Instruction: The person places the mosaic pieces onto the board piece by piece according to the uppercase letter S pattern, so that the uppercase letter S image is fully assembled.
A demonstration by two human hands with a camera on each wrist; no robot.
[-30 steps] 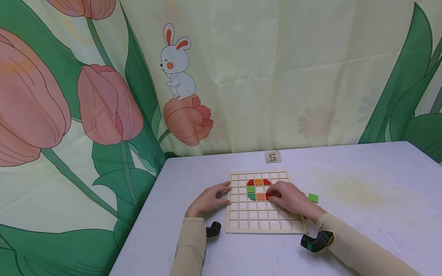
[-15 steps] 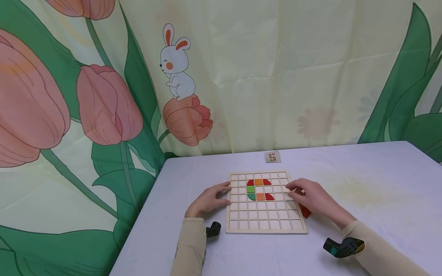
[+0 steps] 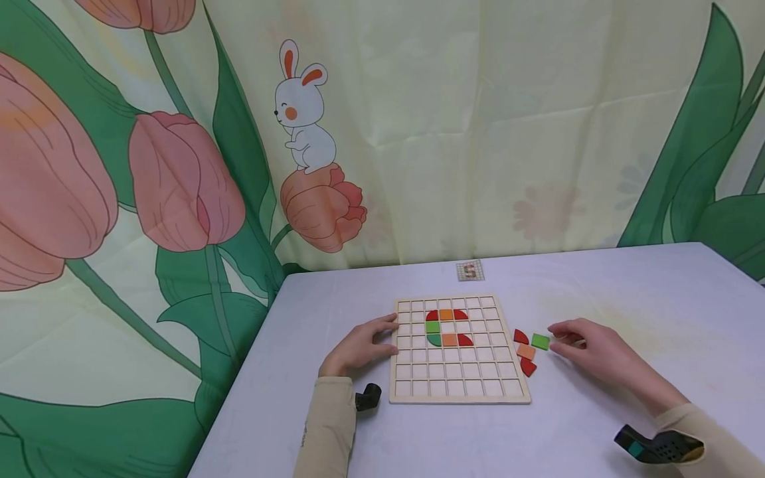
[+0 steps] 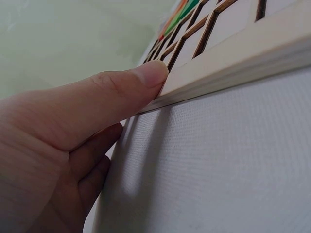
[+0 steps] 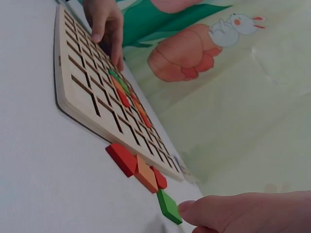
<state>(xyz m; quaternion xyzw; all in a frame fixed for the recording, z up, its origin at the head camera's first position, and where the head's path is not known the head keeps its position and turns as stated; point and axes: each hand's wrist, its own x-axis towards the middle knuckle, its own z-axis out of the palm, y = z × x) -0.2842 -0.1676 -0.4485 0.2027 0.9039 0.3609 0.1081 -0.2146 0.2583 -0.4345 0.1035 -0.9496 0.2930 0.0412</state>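
A wooden grid board (image 3: 460,388) lies on the table. Set in its cells is a curved figure of red, orange and green tiles, among them a light green square (image 3: 432,327). My left hand (image 3: 361,345) rests at the board's left edge, thumb on the rim in the left wrist view (image 4: 116,90). Beyond the right edge lie loose pieces: a green square tile (image 3: 540,341), an orange tile (image 3: 526,352) and two red quarter-round tiles (image 3: 528,367). My right hand (image 3: 603,355) is at the green square's right side, thumb tip right at its edge, the thumb and forefinger apart.
A small patterned card (image 3: 470,270) lies behind the board near the table's far edge. A curtain printed with tulips and a rabbit (image 3: 305,113) hangs behind the white table (image 3: 657,312).
My right hand has let go of the red quarter-round tile in the figure's lower right and moved right, off the board, to the loose green square. My left hand has stayed at the board's edge.
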